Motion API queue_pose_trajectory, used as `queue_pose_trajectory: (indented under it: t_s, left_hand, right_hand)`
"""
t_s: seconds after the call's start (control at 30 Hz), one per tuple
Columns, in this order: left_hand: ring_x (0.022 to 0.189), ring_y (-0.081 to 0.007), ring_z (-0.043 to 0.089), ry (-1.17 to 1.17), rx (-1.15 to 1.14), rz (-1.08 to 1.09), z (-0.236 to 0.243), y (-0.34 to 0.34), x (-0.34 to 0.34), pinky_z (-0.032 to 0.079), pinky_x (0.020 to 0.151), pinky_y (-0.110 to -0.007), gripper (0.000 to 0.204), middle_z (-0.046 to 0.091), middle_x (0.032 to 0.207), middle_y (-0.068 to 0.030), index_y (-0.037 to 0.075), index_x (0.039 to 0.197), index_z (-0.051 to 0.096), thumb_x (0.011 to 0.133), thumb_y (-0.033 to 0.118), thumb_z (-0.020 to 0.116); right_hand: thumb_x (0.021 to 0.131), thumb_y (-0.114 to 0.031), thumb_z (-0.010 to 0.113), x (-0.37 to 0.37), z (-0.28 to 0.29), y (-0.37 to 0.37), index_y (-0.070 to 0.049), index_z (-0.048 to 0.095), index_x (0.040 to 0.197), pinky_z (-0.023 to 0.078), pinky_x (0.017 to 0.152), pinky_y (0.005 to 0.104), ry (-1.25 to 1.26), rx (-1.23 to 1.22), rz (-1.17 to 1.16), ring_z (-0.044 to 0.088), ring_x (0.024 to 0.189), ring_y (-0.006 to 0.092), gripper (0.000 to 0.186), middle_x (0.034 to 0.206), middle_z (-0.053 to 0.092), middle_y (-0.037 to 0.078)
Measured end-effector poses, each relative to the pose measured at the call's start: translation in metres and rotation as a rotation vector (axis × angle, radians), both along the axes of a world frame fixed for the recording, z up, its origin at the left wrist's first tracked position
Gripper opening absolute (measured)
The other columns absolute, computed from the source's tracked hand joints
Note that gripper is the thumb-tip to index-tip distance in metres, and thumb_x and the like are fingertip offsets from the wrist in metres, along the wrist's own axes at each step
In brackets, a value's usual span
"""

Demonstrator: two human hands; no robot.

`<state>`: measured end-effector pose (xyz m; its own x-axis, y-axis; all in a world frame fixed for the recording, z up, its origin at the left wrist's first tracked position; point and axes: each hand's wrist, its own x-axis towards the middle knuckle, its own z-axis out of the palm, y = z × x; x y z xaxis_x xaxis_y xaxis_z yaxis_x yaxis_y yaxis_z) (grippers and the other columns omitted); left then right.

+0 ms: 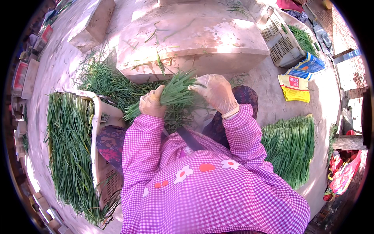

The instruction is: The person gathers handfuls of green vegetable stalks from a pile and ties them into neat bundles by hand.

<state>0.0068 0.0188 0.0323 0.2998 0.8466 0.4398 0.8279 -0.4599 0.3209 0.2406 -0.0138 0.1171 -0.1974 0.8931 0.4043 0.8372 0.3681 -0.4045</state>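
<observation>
My left hand [152, 102], in a thin pale glove, is closed around a bunch of green garlic chives [175, 91]. The bunch lies slanted, its far end pointing up and to the right. My right hand [217, 93], gloved too, has its thumb and fingers pinched at that right end of the bunch; exactly how many stalks lie between them is hard to see. Beneath and behind the left hand spreads a loose heap of chives [103, 82] on the ground, in front of a low stone block [191, 62].
To my left stands a pale plastic crate [96, 132] packed with chives. A neat stack of chives [290, 150] lies to my right. Farther off are slotted crates [282, 48], a yellow and blue bag [298, 84] and another stone block [91, 25]. Red plastic [344, 173] lies at far right.
</observation>
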Motion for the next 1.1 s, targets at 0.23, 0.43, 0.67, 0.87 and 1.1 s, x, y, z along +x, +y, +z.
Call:
queue_pose_trajectory:
  t_s: [0.23, 0.43, 0.67, 0.87, 1.1]
  left_hand:
    - [0.083, -0.0250, 0.062, -0.051, -0.032, -0.018, -0.011, -0.001, 0.001, 0.044, 0.076, -0.040, 0.050, 0.062, 0.087, -0.0032, 0.022, 0.116, 0.059, 0.069, 0.026, 0.075]
    - [0.081, -0.0249, 0.062, -0.004, 0.012, -0.047, -0.013, -0.001, 0.002, 0.045, 0.073, -0.040, 0.055, 0.062, 0.086, -0.0026, 0.022, 0.117, 0.059, 0.065, 0.013, 0.072]
    - [0.076, -0.0244, 0.061, 0.083, 0.135, -0.131, -0.010, -0.003, 0.000, 0.043, 0.072, -0.038, 0.054, 0.059, 0.078, -0.0034, 0.018, 0.119, 0.060, 0.067, 0.021, 0.074]
    - [0.075, -0.0247, 0.060, 0.053, 0.143, -0.113, -0.007, -0.004, -0.002, 0.043, 0.071, -0.039, 0.057, 0.058, 0.077, -0.0035, 0.018, 0.121, 0.059, 0.066, 0.019, 0.074]
    - [0.076, -0.0254, 0.060, 0.067, 0.209, -0.128, -0.011, -0.004, 0.000, 0.043, 0.071, -0.039, 0.060, 0.058, 0.078, -0.0039, 0.019, 0.121, 0.059, 0.063, 0.018, 0.075]
  right_hand:
    - [0.086, -0.013, 0.066, 0.019, -0.005, 0.006, -0.005, 0.069, 0.093, 0.050, 0.068, 0.0268, 0.878, -0.121, -0.365, 0.066, 0.073, 0.0157, 0.012, 0.081, 0.068, 0.011]
    - [0.090, -0.019, 0.061, 0.034, 0.004, 0.007, -0.005, 0.069, 0.102, 0.051, 0.071, 0.0263, 0.855, -0.144, -0.177, 0.067, 0.077, 0.0159, 0.020, 0.087, 0.070, 0.010]
    - [0.087, -0.033, 0.061, -0.003, -0.013, 0.008, -0.006, 0.069, 0.086, 0.049, 0.068, 0.0395, 0.195, -0.237, -0.114, 0.064, 0.078, 0.0312, 0.028, 0.083, 0.067, 0.012]
    - [0.090, -0.025, 0.063, 0.039, -0.020, 0.021, -0.005, 0.070, 0.091, 0.049, 0.063, 0.0269, 0.883, -0.164, -0.436, 0.065, 0.068, 0.0153, 0.021, 0.077, 0.069, 0.008]
    - [0.091, -0.036, 0.057, 0.003, -0.007, 0.009, -0.006, 0.069, 0.093, 0.050, 0.070, 0.0369, 0.233, -0.443, -0.089, 0.065, 0.077, 0.0307, 0.033, 0.082, 0.067, 0.015]
